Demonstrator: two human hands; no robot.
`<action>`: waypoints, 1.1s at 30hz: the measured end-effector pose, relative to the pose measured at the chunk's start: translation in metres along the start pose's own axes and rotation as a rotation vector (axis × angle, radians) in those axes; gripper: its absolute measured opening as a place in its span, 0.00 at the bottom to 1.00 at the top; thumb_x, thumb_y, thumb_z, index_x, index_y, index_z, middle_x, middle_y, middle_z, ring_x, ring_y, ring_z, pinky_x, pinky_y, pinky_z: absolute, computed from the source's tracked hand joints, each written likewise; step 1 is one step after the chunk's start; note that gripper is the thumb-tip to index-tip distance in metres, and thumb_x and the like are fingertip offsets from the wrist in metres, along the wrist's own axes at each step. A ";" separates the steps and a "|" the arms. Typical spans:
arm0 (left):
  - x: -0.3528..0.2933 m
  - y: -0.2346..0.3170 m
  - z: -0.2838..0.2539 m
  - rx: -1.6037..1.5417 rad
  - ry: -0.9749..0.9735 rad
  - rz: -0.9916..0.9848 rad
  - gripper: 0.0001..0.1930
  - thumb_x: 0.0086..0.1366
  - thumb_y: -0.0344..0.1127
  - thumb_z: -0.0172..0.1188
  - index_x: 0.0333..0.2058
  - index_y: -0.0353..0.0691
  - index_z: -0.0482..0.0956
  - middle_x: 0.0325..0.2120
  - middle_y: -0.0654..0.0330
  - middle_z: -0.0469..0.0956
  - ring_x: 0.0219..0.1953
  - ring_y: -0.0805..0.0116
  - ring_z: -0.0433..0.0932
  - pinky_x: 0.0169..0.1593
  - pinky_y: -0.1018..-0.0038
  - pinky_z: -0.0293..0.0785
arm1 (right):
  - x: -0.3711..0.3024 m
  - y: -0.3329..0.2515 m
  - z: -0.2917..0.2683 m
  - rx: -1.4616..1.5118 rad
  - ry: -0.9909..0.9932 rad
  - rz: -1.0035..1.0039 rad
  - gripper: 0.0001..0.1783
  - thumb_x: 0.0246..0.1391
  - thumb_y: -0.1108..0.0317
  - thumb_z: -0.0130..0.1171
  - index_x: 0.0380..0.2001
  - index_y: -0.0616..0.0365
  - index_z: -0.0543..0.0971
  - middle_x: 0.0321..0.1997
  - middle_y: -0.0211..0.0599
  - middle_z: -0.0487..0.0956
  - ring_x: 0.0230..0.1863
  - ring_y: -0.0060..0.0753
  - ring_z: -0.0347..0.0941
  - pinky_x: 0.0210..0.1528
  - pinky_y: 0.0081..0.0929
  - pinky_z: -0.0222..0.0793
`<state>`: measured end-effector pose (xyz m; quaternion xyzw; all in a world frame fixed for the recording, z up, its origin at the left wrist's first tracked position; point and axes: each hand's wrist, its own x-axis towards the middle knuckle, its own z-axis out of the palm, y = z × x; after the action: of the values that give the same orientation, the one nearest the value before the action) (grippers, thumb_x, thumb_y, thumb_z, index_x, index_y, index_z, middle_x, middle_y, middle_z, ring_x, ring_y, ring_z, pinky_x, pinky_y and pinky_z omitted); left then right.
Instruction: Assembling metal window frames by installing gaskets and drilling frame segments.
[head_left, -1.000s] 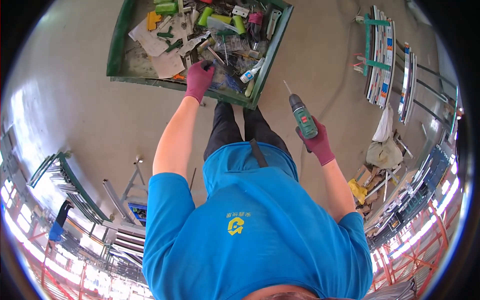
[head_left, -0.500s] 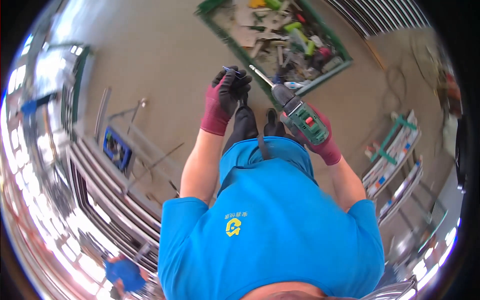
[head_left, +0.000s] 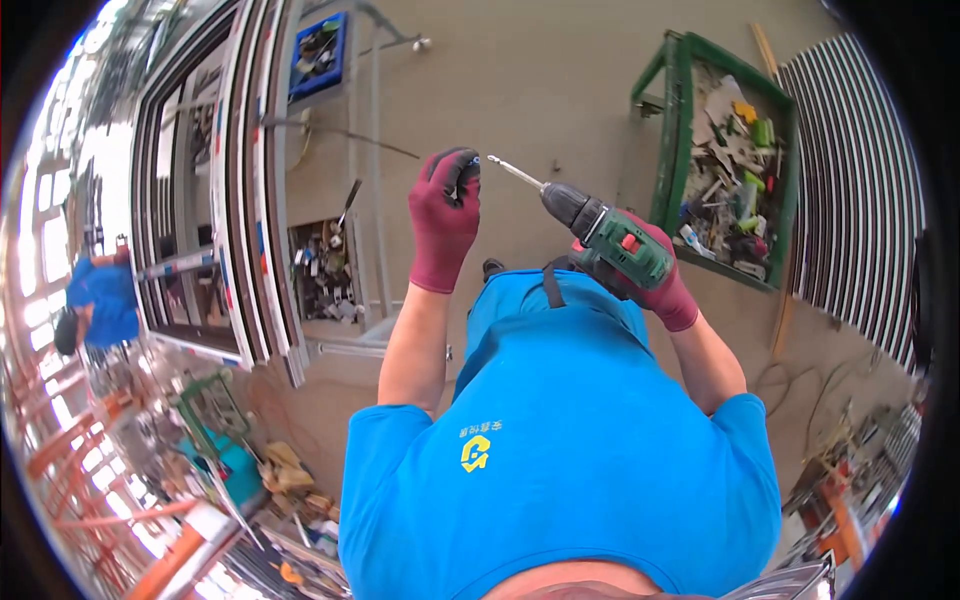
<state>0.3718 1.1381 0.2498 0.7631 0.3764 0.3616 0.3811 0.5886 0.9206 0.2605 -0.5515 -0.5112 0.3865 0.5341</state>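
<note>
My right hand [head_left: 668,292], in a maroon glove, is wrapped round the grip of a green and black cordless drill [head_left: 625,245]. A long silver bit [head_left: 517,173] juts from the chuck toward the upper left. Just left of the bit's tip is my left hand [head_left: 445,215], in a maroon glove with black fingers. Its fingers are curled into a pinch, and a small bluish piece [head_left: 475,161] peeks out at the fingertips. The piece is too small to name. Bit tip and fingertips look close but apart.
A green-framed bin [head_left: 672,150] of scraps stands at the upper right, beside long ribbed metal profiles [head_left: 850,190]. Stacked window-like frames [head_left: 240,190] on a metal stand [head_left: 380,200] are at left, with a blue crate [head_left: 345,60] near them. Another person [head_left: 105,300] in blue is at far left.
My view has turned left: the green bin has shifted rightward and the frames on the left are nearer. Both hands keep their holds, and the drill tilts a little more level.
</note>
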 end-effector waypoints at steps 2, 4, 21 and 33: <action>-0.014 -0.013 -0.031 0.093 0.071 0.092 0.11 0.68 0.24 0.65 0.49 0.34 0.85 0.45 0.50 0.84 0.45 0.60 0.86 0.48 0.69 0.82 | 0.013 -0.004 0.025 -0.039 -0.121 0.015 0.27 0.58 0.73 0.72 0.60 0.63 0.79 0.48 0.38 0.86 0.46 0.30 0.82 0.53 0.32 0.77; -0.027 -0.024 -0.061 0.129 0.117 0.093 0.12 0.66 0.24 0.66 0.48 0.36 0.85 0.45 0.50 0.84 0.43 0.54 0.86 0.46 0.67 0.82 | 0.026 -0.009 0.053 -0.039 -0.167 0.021 0.27 0.57 0.72 0.72 0.60 0.63 0.79 0.47 0.38 0.86 0.46 0.30 0.82 0.53 0.32 0.78; -0.106 -0.097 -0.264 0.796 0.040 0.243 0.18 0.57 0.31 0.69 0.48 0.48 0.84 0.48 0.58 0.82 0.51 0.54 0.82 0.53 0.59 0.80 | 0.104 -0.051 0.198 0.106 -0.523 0.254 0.20 0.55 0.71 0.73 0.52 0.59 0.83 0.44 0.33 0.87 0.45 0.26 0.83 0.52 0.30 0.79; -0.115 -0.063 -0.285 1.136 0.398 0.224 0.12 0.57 0.32 0.69 0.41 0.46 0.85 0.49 0.57 0.82 0.52 0.50 0.81 0.53 0.56 0.78 | 0.149 0.004 0.243 0.209 -0.690 0.052 0.16 0.63 0.70 0.69 0.53 0.60 0.84 0.49 0.34 0.87 0.45 0.24 0.80 0.50 0.28 0.79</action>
<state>0.0613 1.1549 0.2935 0.7996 0.4920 0.2777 -0.2034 0.3796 1.1139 0.2426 -0.3439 -0.6050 0.6134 0.3736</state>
